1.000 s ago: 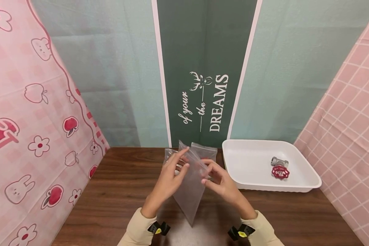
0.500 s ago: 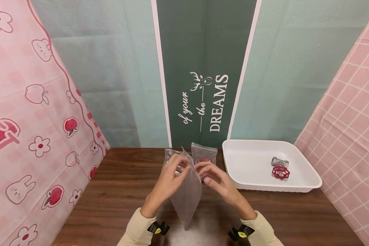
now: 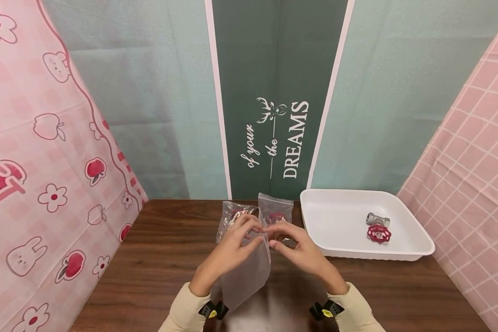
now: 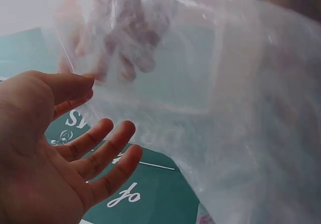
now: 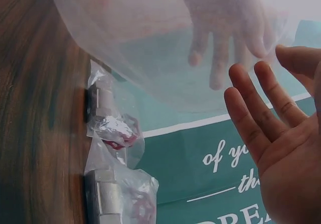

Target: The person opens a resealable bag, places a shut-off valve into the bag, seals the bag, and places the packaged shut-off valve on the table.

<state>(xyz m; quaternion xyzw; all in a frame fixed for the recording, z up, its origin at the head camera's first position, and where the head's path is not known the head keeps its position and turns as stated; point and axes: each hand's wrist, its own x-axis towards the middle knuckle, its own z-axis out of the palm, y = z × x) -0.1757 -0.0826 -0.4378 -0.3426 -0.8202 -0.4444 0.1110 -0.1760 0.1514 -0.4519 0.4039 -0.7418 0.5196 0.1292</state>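
A frosted clear plastic bag (image 3: 246,276) hangs between the two hands, low over the table. My left hand (image 3: 234,242) pinches its upper edge with thumb and index finger; the other three fingers spread away from it in the left wrist view. From the opposite side, my right hand (image 3: 300,249) holds the same edge near the thumb and index fingertips, its other fingers loosely bent. Behind the hands lie two bagged valves with red handwheels: the left bagged valve (image 5: 108,116) and the right bagged valve (image 5: 108,196), partly covered by the hands in the head view.
A white tray (image 3: 336,203) stands at the right rear of the brown wooden table (image 3: 170,258), holding a bare metal valve (image 3: 378,227) with a red handwheel. A green cloth (image 3: 278,69) with lettering hangs at the back, and pink patterned cloths (image 3: 50,161) flank the sides.
The fingertips of both hands have come together at the bag's upper edge. The bag's lower end has swung left, and its top has dropped, showing more of the bagged valves.
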